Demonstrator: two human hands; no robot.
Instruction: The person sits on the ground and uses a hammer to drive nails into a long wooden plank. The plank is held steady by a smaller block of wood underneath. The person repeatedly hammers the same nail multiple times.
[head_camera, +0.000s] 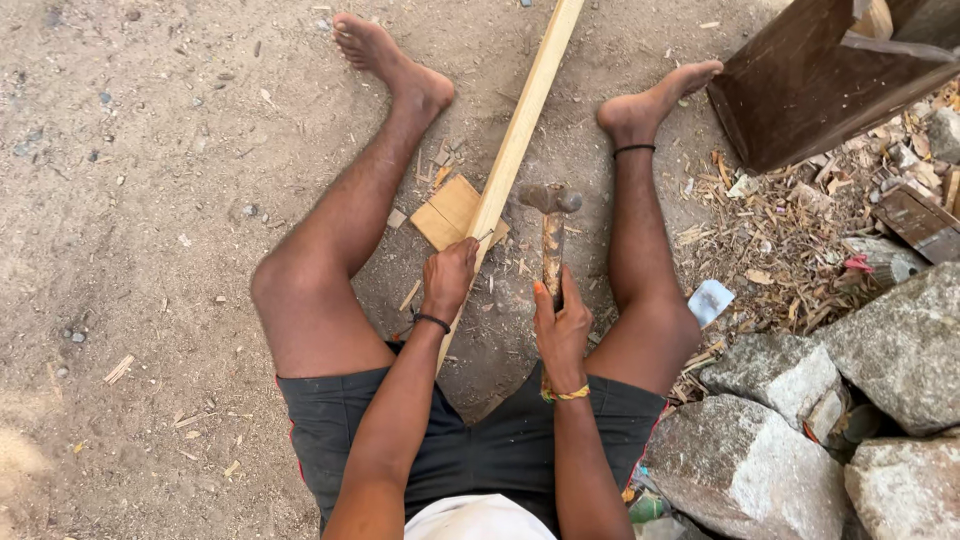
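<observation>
Dark shorts and a strip of white shirt fill the bottom of the view, where a person sits on bare dirt with both legs spread. Between the legs runs one long pale wooden strip, slanting from near the lap up past the top edge. The left hand is closed around this strip partway along it, just where it crosses a flat square offcut lying on the ground. The right hand is wrapped tight on the worn wooden handle of one hammer, whose metal head sits just beside the strip, to its right.

Whether anything is pinched at the fingers of the left hand against the strip cannot be told; it is too small to see. Chips and slivers scattered around the offcut suggest cutting or shaping has already gone on here, while the strip itself looks whole and unjoined, so the work seems to be midway at best.

Counted: one strip, one hammer, one offcut, two hands, two bare feet. To the right lie several big grey stones, a dark wooden box and a heap of shavings.
</observation>
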